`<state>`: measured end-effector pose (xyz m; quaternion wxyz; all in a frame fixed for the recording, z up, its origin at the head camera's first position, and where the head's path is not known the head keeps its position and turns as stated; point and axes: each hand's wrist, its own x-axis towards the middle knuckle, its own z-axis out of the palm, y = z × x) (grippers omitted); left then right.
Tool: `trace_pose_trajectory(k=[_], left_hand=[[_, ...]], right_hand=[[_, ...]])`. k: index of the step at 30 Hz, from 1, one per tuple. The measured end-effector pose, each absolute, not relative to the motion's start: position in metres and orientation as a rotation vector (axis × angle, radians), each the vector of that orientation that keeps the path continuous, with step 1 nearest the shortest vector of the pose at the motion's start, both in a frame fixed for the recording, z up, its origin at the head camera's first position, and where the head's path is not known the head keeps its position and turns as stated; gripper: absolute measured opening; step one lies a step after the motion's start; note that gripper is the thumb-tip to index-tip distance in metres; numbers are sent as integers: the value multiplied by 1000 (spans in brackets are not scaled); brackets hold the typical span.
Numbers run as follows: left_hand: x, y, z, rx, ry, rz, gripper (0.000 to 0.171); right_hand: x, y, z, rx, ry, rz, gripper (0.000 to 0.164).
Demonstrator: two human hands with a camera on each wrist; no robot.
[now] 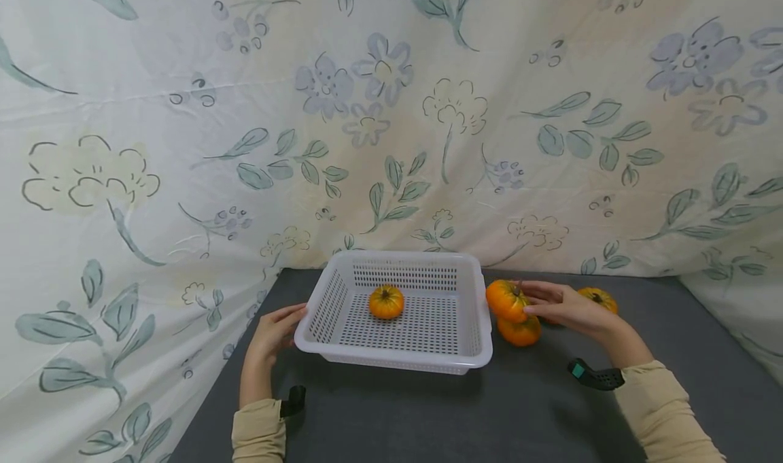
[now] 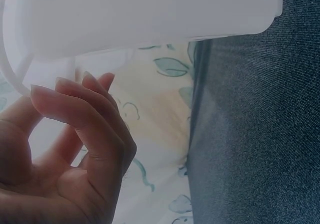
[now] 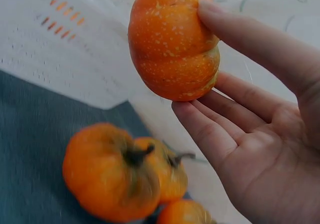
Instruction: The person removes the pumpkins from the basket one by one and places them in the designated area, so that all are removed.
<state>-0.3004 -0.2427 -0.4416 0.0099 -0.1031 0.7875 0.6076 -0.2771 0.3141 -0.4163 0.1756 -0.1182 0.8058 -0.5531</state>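
My left hand (image 1: 273, 337) grips the left rim of a white plastic basket (image 1: 391, 359). In the left wrist view its fingers (image 2: 92, 109) curl at the rim. One small orange pumpkin (image 1: 386, 302) sits inside the basket, toward the back left. Just off the basket's right side, my right hand (image 1: 571, 308) holds another small pumpkin (image 1: 506, 301) between thumb and fingers. The right wrist view shows this pumpkin (image 3: 172, 44) raised above the others, its skin speckled with pale dots.
Beneath the held pumpkin lies another pumpkin (image 1: 518, 332) on the dark tabletop (image 1: 391, 422). One more pumpkin (image 1: 599, 299) shows behind the right wrist, and the right hand partly hides something reddish. A floral cloth (image 1: 391, 198) hangs behind the table.
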Motion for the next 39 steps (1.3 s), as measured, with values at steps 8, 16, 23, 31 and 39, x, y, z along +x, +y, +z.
trace_pose_trajectory(k=[8, 16, 23, 31, 39], left_hand=[[-302, -242, -442, -324, 2452, 1898, 53], [-303, -242, -441, -315, 2450, 1891, 52], [-303, -244, -441, -311, 2437, 1903, 52], [-301, -243, -441, -303, 2436, 1911, 53], [-302, -242, -440, -322, 2449, 1893, 52]], right_hand=[[-264, 346, -431, -271, 2336, -1532, 77], [-255, 373, -445, -155, 2355, -1438, 81], [-249, 387, -458, -72, 2329, -1389, 82], [-246, 393, -464, -46, 2301, -1421, 82], [-242, 395, -467, 6, 2343, -1368, 85]])
